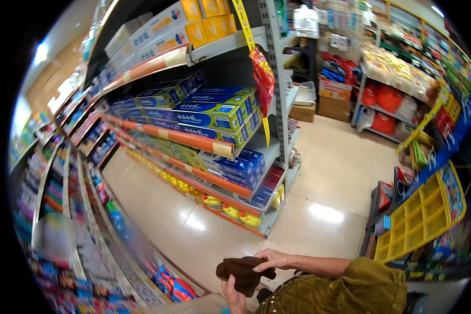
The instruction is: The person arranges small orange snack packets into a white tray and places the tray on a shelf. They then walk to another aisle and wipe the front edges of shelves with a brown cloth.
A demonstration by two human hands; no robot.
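Observation:
A dark brown cloth item (242,273) is held in front of my body, between both hands. It looks soft and bunched, and I cannot tell whether it is a glove or a folded cloth. My right hand (274,260) pinches its upper right part between thumb and fingers. From below, my left hand (234,295) grips the lower left edge, with the thumb on the near face. The left fingers are mostly hidden behind the cloth. An olive patterned sleeve (376,276) covers my right upper arm.
A metal shelf unit (274,78) carries boxed toothpaste (208,112) and yellow bottles (231,211). Packed shelves (68,188) line the left. A yellow compartment tray (420,212) stands at the right, near a blue rack edge (439,157). Tiled floor (318,188) runs between them.

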